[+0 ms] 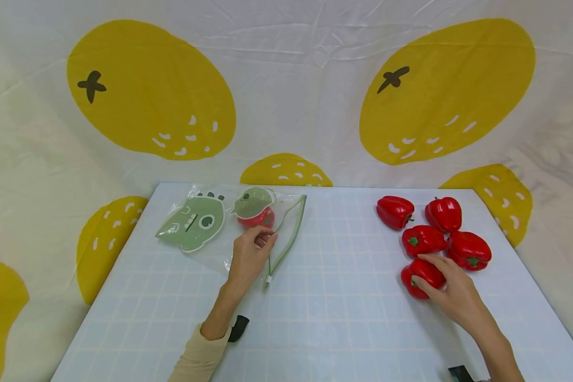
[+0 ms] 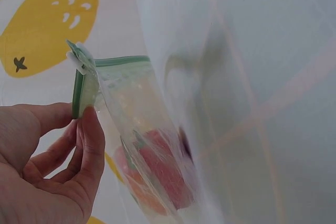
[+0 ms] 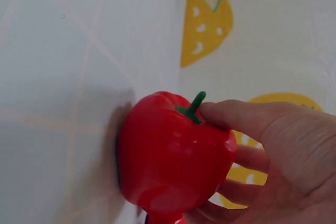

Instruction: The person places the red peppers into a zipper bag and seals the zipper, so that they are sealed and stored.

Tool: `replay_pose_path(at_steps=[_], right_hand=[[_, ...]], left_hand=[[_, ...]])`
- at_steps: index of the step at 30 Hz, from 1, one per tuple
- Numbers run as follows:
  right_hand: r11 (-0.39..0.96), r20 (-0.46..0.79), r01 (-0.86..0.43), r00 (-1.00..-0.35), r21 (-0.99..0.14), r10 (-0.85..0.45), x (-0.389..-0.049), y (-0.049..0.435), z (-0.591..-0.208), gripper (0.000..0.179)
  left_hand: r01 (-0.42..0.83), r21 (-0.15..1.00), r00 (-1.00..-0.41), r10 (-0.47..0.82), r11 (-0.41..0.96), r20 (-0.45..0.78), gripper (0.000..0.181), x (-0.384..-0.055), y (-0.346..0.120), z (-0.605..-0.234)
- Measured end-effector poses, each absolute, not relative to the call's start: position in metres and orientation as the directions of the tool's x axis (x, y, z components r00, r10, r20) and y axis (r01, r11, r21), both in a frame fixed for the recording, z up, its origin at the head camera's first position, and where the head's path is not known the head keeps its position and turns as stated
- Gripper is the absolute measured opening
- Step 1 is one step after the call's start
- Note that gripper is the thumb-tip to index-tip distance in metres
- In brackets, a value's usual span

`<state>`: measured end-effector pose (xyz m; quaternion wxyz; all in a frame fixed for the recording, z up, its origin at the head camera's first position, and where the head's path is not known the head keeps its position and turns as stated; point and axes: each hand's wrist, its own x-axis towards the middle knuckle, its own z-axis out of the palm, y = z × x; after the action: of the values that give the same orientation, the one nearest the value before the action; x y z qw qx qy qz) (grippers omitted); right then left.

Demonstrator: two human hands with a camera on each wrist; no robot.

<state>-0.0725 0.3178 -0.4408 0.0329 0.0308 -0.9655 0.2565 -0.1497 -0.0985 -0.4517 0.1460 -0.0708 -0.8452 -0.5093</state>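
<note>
My left hand [image 1: 252, 252] pinches the green-edged mouth of a clear zip bag [image 1: 291, 241] between thumb and fingers; the left wrist view shows the slider [image 2: 79, 64] at one end and the mouth spread apart. Inside the bag lies a red pepper [image 2: 168, 166], partly behind a green cartoon print [image 1: 202, 223]. On the right, the fingers and thumb of my right hand [image 1: 453, 289] curl round the nearest red bell pepper [image 3: 173, 153], thumb beside its green stem [image 3: 194, 109]. That pepper sits right at the table surface.
Several more red bell peppers, among them one at the back left [image 1: 394, 212] and one at the right [image 1: 469, 250], lie just beyond my right hand. The pale gridded table [image 1: 344, 297] ends at a hanging cloth [image 1: 296, 95] printed with yellow fruit.
</note>
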Motion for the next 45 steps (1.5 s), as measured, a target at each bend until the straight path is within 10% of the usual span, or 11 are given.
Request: replay_pose_path(at_steps=[45], right_hand=[[0.763,-0.198,0.141,-0.98,-0.631,0.018,-0.085,0.309,-0.424,0.098]], left_hand=[[0.266,0.836,-0.951,-0.01,0.48,0.309,0.01,-0.147,-0.099,-0.448]])
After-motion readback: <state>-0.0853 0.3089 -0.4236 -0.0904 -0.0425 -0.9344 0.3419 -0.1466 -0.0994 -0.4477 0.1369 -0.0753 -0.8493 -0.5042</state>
